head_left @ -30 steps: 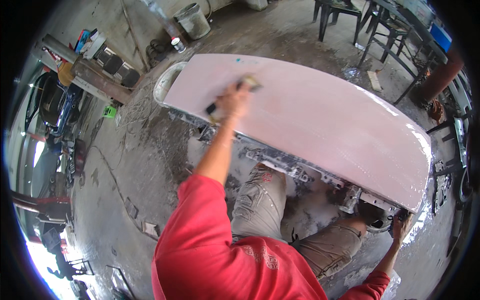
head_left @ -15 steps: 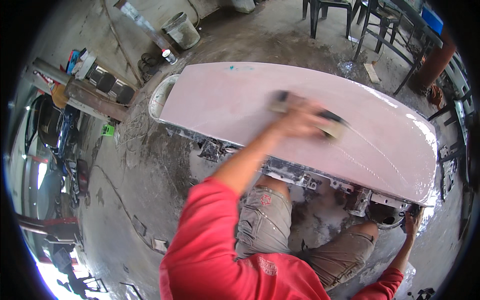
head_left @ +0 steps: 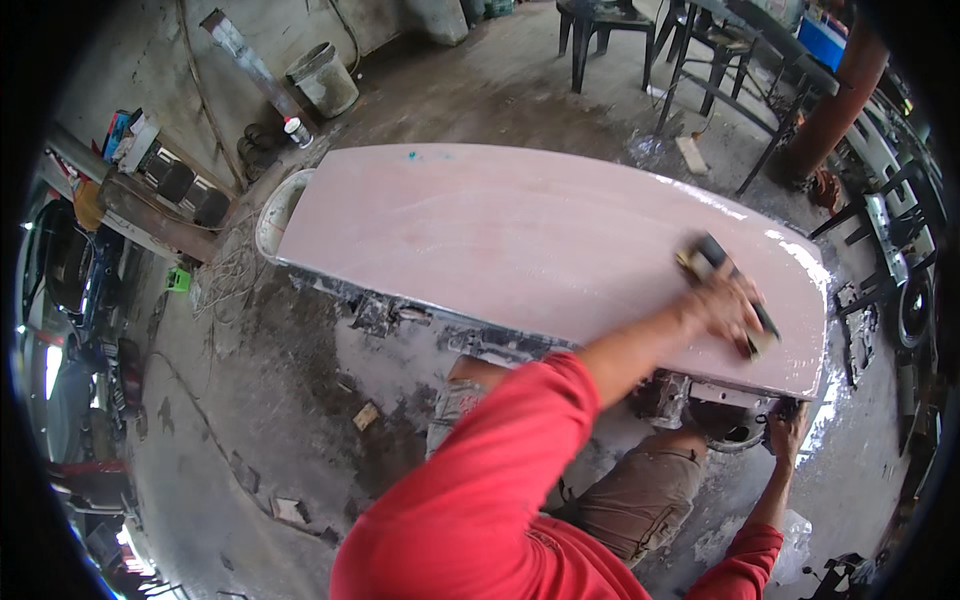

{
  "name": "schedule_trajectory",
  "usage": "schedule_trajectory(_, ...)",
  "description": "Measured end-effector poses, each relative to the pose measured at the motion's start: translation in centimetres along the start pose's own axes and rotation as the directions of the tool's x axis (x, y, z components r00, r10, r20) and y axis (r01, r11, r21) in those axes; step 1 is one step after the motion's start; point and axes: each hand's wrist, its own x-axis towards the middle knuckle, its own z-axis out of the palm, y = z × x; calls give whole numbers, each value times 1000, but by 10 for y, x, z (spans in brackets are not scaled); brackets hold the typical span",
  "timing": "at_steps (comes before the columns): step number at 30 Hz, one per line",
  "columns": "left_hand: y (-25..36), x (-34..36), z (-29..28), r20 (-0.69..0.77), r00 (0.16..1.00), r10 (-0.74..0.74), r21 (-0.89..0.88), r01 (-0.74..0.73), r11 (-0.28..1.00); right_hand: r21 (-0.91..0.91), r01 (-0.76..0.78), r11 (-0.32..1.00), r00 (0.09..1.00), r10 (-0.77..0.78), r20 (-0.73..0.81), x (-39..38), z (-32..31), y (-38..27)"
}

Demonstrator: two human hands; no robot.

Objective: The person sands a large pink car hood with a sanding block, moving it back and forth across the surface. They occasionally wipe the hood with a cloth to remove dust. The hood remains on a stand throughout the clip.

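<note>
A large pinkish car panel (head_left: pixel 480 230) lies in front of me, its broad surface facing up, with wet shiny patches along its right edge. My left hand (head_left: pixel 730 308) reaches across to its right part, closed over a long sanding block (head_left: pixel 710 252) with a dark top and tan sides. The block rests on the panel at a slant, partly hidden by my fingers. At the panel's near right corner, my right hand (head_left: pixel 788 432) is closed around the edge; its fingertips are partly hidden there.
A white tub (head_left: pixel 272 215) sits under the panel's left end. A dirty bucket (head_left: pixel 325 82) stands by the wall, near a small white can (head_left: pixel 298 132). Dark plastic chairs (head_left: pixel 605 22) and a rusty post (head_left: pixel 835 100) are at the far right. A cable runs over the left floor.
My left hand has moved the sanding block from the panel's middle to its right part and turned it. My right hand stays at the corner. The whole view has shifted somewhat.
</note>
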Motion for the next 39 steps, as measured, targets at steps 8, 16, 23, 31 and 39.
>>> schedule_trajectory(8,-110,-265,-130,-495,777,-388,-5,444,896,16,-58,998,994,56,96,-6,-3,-10)
schedule_trajectory(16,-106,-213,-101,-567,485,-666,333,874,353,13,-14,1000,1000,14,-1,-8,-7,-18)
schedule_trajectory(23,5,106,52,-264,908,-324,109,362,926,27,-72,997,997,72,22,-11,-20,-35)
schedule_trajectory(31,-154,-299,-152,-388,834,-392,236,501,832,34,20,999,999,-21,26,-8,-10,-22)
schedule_trajectory(39,-83,-101,-47,-461,884,-85,207,200,958,-9,24,1000,1000,-24,-20,-9,-4,-14)
